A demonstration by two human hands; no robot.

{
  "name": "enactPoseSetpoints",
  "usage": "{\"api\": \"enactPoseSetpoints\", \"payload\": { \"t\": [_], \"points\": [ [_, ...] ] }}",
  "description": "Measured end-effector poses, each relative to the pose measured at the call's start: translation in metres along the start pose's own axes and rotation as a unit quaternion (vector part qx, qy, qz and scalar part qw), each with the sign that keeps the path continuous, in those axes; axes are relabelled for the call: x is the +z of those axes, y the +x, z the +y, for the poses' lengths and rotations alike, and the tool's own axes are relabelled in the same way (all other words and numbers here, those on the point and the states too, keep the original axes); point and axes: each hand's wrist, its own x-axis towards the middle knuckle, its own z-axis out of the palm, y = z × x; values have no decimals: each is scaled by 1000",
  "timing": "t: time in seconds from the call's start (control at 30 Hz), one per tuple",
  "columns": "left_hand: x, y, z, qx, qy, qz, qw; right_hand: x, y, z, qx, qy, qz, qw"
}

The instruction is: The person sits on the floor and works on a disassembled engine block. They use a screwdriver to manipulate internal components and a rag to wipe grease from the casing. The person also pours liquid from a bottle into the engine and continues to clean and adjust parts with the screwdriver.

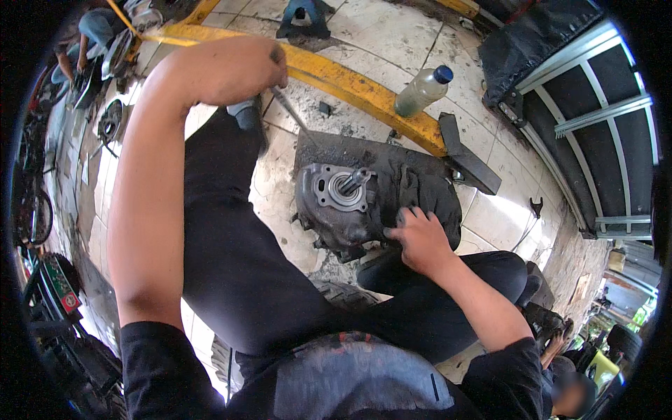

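A dark, greasy gearbox-like metal housing (318,220) lies on the floor between my legs. On its upper face a round bearing (343,187) surrounds a splined shaft (357,178) that points up. My left hand (241,70) is raised beyond my left knee, closed around a thin metal rod (290,110). The rod slants down to the right, its lower end near the dark plate (336,145) behind the housing. My right hand (423,241) rests with fingers spread on the dark, cloth-like covering (423,192) at the housing's right side.
A yellow metal beam (343,77) crosses behind the housing, with a capped bottle (423,91) standing beside it. A forked metal part (536,207) lies at right, near a metal-framed panel (595,119). Other people appear at far left (98,31) and lower right (563,371).
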Motion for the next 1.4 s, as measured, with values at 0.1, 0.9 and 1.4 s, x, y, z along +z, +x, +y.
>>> {"api": "enactPoseSetpoints", "payload": {
  "t": [0.1, 0.9, 1.4],
  "points": [
    [-2, 7, -1, -37, -33, -6, 999, 17, -12, -15, 39, -48, 73, 995],
    [17, 26, -6, -26, -144, -101, 984, 33, 33, -12, 190, 3, 151, 970],
    [26, 25, -17, 3, -155, -91, 984, 41, 38, -34, 213, 86, 164, 959]
  ]
}}
